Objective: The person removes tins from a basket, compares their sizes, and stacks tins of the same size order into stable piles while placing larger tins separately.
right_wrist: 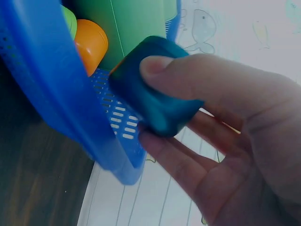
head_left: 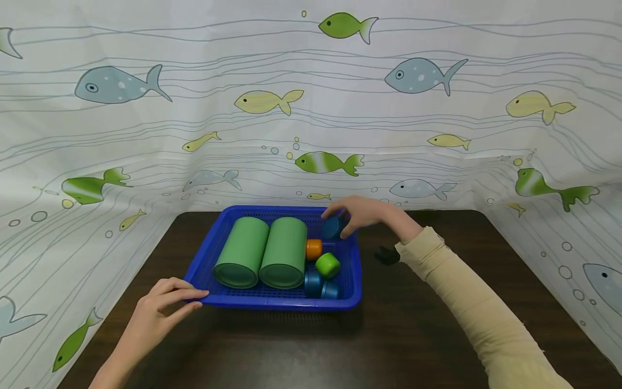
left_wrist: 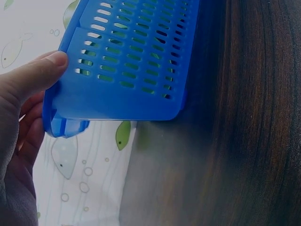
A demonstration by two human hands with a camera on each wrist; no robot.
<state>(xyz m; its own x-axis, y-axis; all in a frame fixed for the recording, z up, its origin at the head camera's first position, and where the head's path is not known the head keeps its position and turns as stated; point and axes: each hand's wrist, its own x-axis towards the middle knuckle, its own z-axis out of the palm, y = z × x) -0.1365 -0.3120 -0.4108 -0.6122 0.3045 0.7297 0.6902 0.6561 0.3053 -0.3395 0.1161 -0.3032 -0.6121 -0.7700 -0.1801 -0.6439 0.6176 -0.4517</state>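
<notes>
A blue plastic basket (head_left: 272, 302) stands on the dark table, holding two green cylinders (head_left: 284, 251). My left hand (head_left: 157, 308) pinches its rim at the front left corner; in the left wrist view the thumb (left_wrist: 56, 60) lies on the outer wall and the other fingers are behind the rim. At the back right corner, my right hand (head_left: 362, 210) grips a small blue cup-shaped piece (right_wrist: 155, 89) between thumb and fingers, over the basket's inside. Beneath it sit an orange piece (head_left: 313, 249), a bright green one (head_left: 328, 265) and two blue ones (head_left: 313, 283).
A small black object (head_left: 386, 255) lies on the table (head_left: 437, 302) right of the basket, close to my right sleeve (head_left: 457, 286). A white fish-patterned sheet (head_left: 272, 59) rises behind the table and along both sides.
</notes>
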